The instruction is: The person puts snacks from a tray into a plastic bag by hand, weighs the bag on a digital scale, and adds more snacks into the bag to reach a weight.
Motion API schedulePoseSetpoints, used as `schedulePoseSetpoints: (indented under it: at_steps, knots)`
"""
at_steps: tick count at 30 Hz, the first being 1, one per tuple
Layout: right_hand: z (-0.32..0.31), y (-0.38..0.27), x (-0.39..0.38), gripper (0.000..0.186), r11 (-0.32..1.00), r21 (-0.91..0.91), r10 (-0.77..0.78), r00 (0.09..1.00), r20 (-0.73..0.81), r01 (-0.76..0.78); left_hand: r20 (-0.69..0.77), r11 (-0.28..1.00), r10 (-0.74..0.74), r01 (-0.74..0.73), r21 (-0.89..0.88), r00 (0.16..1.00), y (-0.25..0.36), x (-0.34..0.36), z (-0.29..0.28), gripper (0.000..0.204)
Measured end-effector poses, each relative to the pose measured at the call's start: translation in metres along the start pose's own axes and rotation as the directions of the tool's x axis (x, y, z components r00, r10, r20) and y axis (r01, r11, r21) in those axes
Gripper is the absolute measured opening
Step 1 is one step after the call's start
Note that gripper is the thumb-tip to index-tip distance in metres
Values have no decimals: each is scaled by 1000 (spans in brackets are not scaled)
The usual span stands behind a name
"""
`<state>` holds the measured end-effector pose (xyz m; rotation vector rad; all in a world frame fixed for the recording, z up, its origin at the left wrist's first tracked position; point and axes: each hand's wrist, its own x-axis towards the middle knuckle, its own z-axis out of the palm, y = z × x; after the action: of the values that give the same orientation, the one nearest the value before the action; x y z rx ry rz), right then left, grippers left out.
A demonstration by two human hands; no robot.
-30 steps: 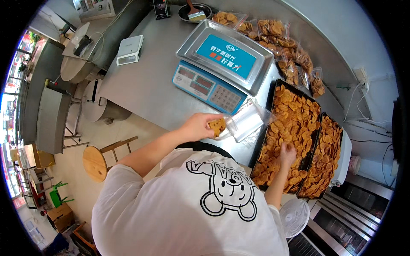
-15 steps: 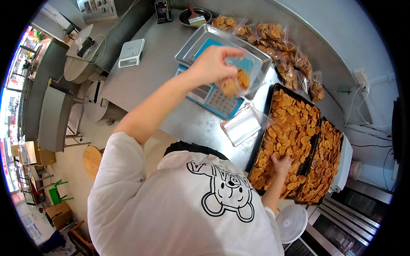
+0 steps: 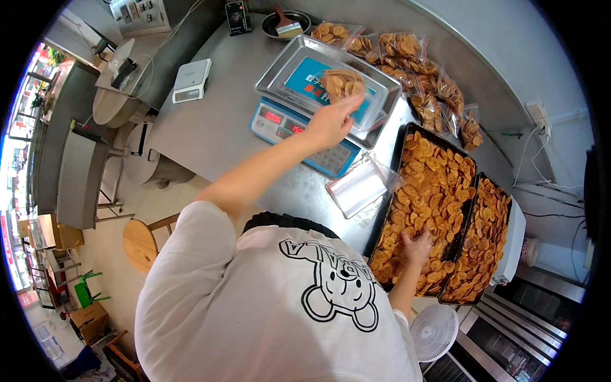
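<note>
My left hand (image 3: 331, 122) reaches over a blue scale (image 3: 267, 121) with lit red digits. Its fingers are closed at the near edge of a clear plastic bag of round brown chips (image 3: 342, 83). Under the bag is a metal tray (image 3: 270, 79) set on the scale, with a blue printed sheet in it. My right hand (image 3: 417, 245) rests among loose chips (image 3: 429, 184) in a black baking tray (image 3: 386, 224). Its fingers are apart, with the tips partly sunk in the chips. Beside the scale lies a stack of clear bags (image 3: 359, 188).
Filled bags of chips (image 3: 439, 92) are heaped along the back wall. A second black tray of chips (image 3: 484, 242) stands to the right. Farther left are a small white scale (image 3: 191, 81), a phone (image 3: 238, 18) and a dark bowl (image 3: 270, 24) with a brush. A white fan (image 3: 434, 332) stands below.
My left hand has brought the bag of chips down onto the tray on the scale, and the red digits now show. My right hand has stayed in the chips, nearly still.
</note>
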<state>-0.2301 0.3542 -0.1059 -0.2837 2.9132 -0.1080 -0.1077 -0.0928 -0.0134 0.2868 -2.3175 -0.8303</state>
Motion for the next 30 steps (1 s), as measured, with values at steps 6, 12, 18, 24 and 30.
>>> schedulePoseSetpoints:
  at_steps: [6, 12, 18, 24, 30]
  knots:
    - [-11, -4, 3, 82, 999, -7, -34, 997, 67, 35, 249, 981, -169, 187, -51, 954, 12, -42, 2, 60]
    - [-16, -11, 4, 75, 999, -51, 4, 995, 95, 1, 339, 994, -109, 100, 45, 934, 41, -90, -21, 53]
    - [4, -5, 4, 70, 997, -43, -72, 993, -97, 68, 346, 999, -38, 34, 19, 938, 55, -138, -37, 48]
    - [3, 6, 15, 68, 997, 76, -34, 996, 80, 28, 385, 1000, 3, -1, -5, 923, 66, -154, -37, 36]
    - [-21, 8, 12, 55, 993, 113, 10, 998, 58, -16, 522, 996, 70, -91, 14, 850, 74, -162, -36, 32]
